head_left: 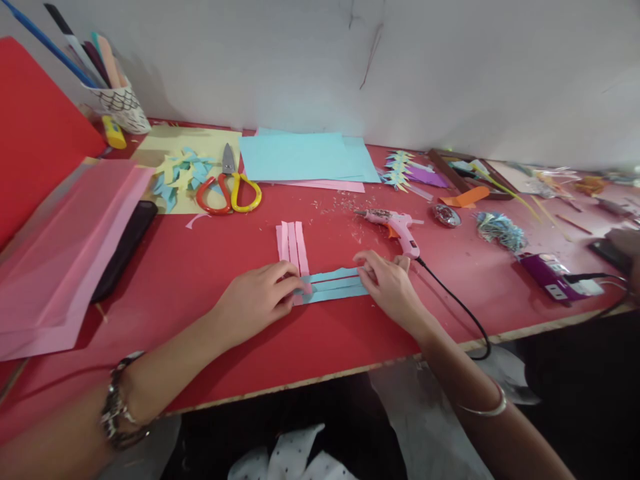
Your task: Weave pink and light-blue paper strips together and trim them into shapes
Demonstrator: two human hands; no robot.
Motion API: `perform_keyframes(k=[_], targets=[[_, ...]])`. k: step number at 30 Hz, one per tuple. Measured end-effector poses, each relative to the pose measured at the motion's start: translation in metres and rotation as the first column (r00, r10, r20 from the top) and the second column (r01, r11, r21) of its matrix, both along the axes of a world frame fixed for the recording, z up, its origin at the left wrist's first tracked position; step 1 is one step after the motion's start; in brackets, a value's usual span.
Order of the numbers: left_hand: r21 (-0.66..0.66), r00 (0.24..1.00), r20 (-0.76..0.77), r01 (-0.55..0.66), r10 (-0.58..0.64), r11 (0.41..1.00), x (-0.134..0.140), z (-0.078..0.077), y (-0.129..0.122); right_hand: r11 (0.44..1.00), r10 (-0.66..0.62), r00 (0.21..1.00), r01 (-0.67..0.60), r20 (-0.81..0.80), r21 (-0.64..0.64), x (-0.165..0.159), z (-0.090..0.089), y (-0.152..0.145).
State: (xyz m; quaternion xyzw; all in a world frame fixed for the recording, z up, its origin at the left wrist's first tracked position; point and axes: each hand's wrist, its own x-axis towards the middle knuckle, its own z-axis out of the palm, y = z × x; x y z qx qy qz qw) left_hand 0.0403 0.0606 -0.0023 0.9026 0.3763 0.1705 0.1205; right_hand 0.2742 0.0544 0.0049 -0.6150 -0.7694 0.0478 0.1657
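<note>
Several pink paper strips [292, 245] lie upright side by side on the red table, meeting blue paper strips [335, 287] that run to the right. At the corner where they overlap, my left hand [260, 293] has its curled fingers closed on the strips. My right hand [393, 283] grips the right end of the blue strips, its fingers bent together over them. A pink glue gun [400, 227] lies just behind my right hand, its black cord trailing over the table edge.
Scissors [229, 183] and paper scraps [183, 175] lie at back left, near blue sheets [295, 157]. Pink sheets [65, 247] cover a dark object at left. A purple power strip [547, 275] stands at right, near another person's hand [625, 243]. A pen cup [123, 107] stands behind.
</note>
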Motion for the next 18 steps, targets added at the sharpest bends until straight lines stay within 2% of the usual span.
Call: perform_keyframes(k=[8,12,15,18], targets=[[0.006,1.000,0.011,0.001,-0.001,1.000,0.000,0.000,0.000,0.999,-0.051,0.999,0.051,0.009,0.020,0.002,-0.002,0.001],[-0.007,1.000,0.015,0.013,-0.013,1.000,0.000,-0.001,0.001,0.983,-0.132,0.988,0.120,0.077,0.140,-0.002,0.001,-0.002],[-0.006,1.000,0.013,0.023,-0.023,1.000,0.000,-0.001,0.001,0.980,-0.027,0.981,-0.012,0.194,0.200,-0.016,0.006,-0.012],[0.027,1.000,-0.014,0.010,-0.009,1.000,0.000,-0.001,0.001,0.972,0.155,0.945,-0.198,0.288,0.129,-0.035,0.009,-0.025]])
